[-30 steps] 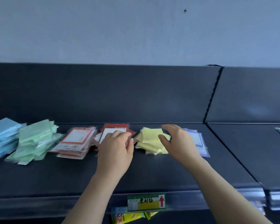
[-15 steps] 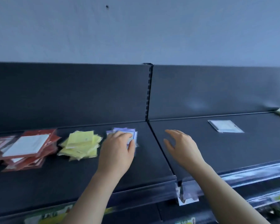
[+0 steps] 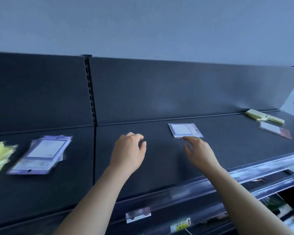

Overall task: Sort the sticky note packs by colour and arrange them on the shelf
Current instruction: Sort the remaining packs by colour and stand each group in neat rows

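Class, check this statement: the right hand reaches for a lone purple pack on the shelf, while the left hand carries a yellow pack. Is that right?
Not quite. The head view shows the left hand carrying nothing, its fingers loosely curled above the shelf. The rest stands: the right hand reaches for the lone purple pack.

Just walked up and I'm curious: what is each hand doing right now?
Left hand: open, loosely curled, holding nothing.
Right hand: open, holding nothing, fingertips at the near edge of the lone purple pack; contact cannot be told.
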`<state>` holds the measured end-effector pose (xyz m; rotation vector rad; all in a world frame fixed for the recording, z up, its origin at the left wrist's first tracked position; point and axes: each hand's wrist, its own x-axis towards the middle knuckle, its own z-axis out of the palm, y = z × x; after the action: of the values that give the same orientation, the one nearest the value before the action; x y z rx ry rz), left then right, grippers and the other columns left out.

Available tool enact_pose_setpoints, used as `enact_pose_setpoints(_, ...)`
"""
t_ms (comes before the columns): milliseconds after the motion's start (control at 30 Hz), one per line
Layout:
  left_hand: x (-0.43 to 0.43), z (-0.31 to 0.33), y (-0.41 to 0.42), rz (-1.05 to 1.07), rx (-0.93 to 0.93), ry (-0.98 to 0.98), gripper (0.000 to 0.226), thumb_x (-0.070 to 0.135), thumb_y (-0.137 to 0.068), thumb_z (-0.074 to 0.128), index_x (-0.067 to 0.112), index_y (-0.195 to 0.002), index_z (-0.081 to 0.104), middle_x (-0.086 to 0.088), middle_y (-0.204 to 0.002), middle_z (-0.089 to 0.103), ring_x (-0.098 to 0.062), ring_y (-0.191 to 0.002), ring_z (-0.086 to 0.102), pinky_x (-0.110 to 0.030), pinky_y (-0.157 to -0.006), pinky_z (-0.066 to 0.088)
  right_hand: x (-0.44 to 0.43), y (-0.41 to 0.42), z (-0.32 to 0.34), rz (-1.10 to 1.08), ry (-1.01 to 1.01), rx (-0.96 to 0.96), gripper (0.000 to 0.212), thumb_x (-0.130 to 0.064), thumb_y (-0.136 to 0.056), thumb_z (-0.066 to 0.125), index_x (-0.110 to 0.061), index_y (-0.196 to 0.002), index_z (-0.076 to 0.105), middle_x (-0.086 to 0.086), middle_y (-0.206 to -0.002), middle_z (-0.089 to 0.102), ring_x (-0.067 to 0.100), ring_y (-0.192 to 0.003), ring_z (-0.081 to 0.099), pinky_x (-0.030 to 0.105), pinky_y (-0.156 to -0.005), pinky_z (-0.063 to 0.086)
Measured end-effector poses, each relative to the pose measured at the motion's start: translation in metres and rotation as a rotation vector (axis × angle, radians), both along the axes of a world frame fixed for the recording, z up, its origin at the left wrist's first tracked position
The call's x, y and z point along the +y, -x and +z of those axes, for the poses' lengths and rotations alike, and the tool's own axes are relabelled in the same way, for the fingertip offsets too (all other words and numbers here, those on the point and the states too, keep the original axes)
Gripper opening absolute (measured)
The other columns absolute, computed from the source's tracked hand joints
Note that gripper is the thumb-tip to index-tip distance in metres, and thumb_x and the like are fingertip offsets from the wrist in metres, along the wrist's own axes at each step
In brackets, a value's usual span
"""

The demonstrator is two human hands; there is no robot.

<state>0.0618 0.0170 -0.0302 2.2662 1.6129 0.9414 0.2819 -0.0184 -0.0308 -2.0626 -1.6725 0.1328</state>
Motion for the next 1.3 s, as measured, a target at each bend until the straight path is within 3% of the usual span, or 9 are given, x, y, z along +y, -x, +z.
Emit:
enact_pose_setpoints(133, 0.022, 0.004, -0.04, -0.042, 0.062, 0.065, 0.032, 0.032, -0.098, 0.049, 0.018, -0.125, 0.059, 0.003, -0.118, 0.059, -0.02, -0.11, 0.05, -0.028, -0.085, 0.041, 0.021, -0.04, -0.009, -0.019, 0.034, 0.012, 0.034, -0.011, -0.096, 0.042, -0.002, -0.125, 0.055, 0.012, -0.132, 0.056, 0.03, -0.121, 0.049, 0.037, -0.093, 0.042)
enact_pose_setpoints(333, 0.067, 0.002, -0.096, -0.125, 0.17, 0.186, 0.04, 0.037, -0.099, 0.046, 0.012, -0.128, 0.053, -0.002, -0.129, 0.052, -0.023, -0.118, 0.046, -0.035, -0.094, 0.043, 0.054, -0.076, -0.019, 0.032, 0.125, -0.006, 0.033, -0.011, -0.097, 0.04, -0.003, -0.127, 0.052, 0.013, -0.132, 0.053, 0.028, -0.124, 0.044, 0.033, -0.098, 0.034)
enact_pose_setpoints(533, 0.107, 0.0, -0.141, -0.249, 0.36, 0.355, 0.066, 0.047, -0.098, 0.043, 0.014, -0.15, 0.022, -0.003, -0.155, 0.028, -0.025, -0.141, 0.026, -0.038, -0.11, 0.028, 0.068, -0.103, -0.02, 0.12, 0.108, 0.003, 0.037, -0.013, -0.098, 0.041, -0.02, -0.13, 0.058, -0.003, -0.139, 0.053, 0.016, -0.131, 0.045, 0.023, -0.102, 0.034)
enact_pose_setpoints(667, 0.124, 0.001, -0.161, -0.215, 0.471, 0.385, 0.08, 0.056, -0.088, 0.055, 0.018, -0.15, 0.022, -0.003, -0.154, 0.028, -0.028, -0.14, 0.026, -0.038, -0.109, 0.029, 0.073, -0.12, -0.02, 0.154, 0.059, 0.101, 0.032, -0.011, -0.097, 0.045, -0.019, -0.12, 0.066, -0.009, -0.128, 0.062, 0.011, -0.122, 0.052, 0.013, -0.094, 0.034)
enact_pose_setpoints(733, 0.131, 0.002, -0.168, -0.186, 0.426, 0.477, 0.081, 0.057, -0.079, 0.067, 0.016, -0.142, 0.035, -0.005, -0.144, 0.041, -0.027, -0.131, 0.039, -0.037, -0.104, 0.037, 0.077, -0.129, -0.022, 0.169, 0.045, 0.118, 0.031, -0.015, -0.098, 0.046, -0.019, -0.122, 0.065, -0.01, -0.129, 0.062, 0.01, -0.121, 0.053, 0.011, -0.092, 0.035)
enact_pose_setpoints(800, 0.137, 0.001, -0.173, -0.19, 0.322, 0.577, 0.065, 0.053, -0.072, 0.075, 0.016, -0.12, 0.051, -0.002, -0.121, 0.056, -0.022, -0.109, 0.056, -0.034, -0.088, 0.047, 0.082, -0.139, -0.021, 0.178, 0.034, 0.131, 0.031, -0.017, -0.098, 0.047, -0.021, -0.123, 0.064, -0.013, -0.129, 0.061, 0.009, -0.119, 0.054, 0.011, -0.092, 0.036)
enact_pose_setpoints(900, 0.139, 0.001, -0.187, -0.208, 0.24, 0.598, 0.046, 0.049, -0.072, 0.077, 0.018, -0.095, 0.052, 0.002, -0.1, 0.06, -0.018, -0.086, 0.059, -0.031, -0.068, 0.042, 0.089, -0.163, -0.016, 0.229, -0.001, 0.13, 0.025, -0.012, -0.095, 0.046, -0.02, -0.108, 0.066, -0.009, -0.112, 0.066, 0.017, -0.105, 0.06, 0.026, -0.088, 0.046)
enact_pose_setpoints(1100, 0.132, 0.001, -0.246, -0.127, 0.086, 0.53, 0.042, 0.049, -0.086, 0.064, 0.017, -0.101, 0.042, 0.005, -0.107, 0.048, -0.017, -0.092, 0.05, -0.029, -0.066, 0.038, 0.102, -0.245, -0.012, 0.124, -0.013, -0.002, 0.038, -0.019, -0.097, 0.05, -0.017, -0.135, 0.054, -0.003, -0.142, 0.049, 0.016, -0.132, 0.043, 0.017, -0.101, 0.027)
enact_pose_setpoints(1300, 0.12, 0.004, -0.333, -0.095, 0.026, 0.529, 0.044, 0.049, -0.089, 0.06, 0.015, -0.105, 0.038, 0.004, -0.111, 0.046, -0.018, -0.095, 0.048, -0.028, -0.068, 0.038, 0.111, -0.358, -0.015, 0.022, 0.029, -0.196, 0.045, -0.028, -0.098, 0.047, -0.017, -0.141, 0.044, 0.001, -0.146, 0.042, 0.018, -0.139, 0.029, 0.034, -0.111, 0.022)
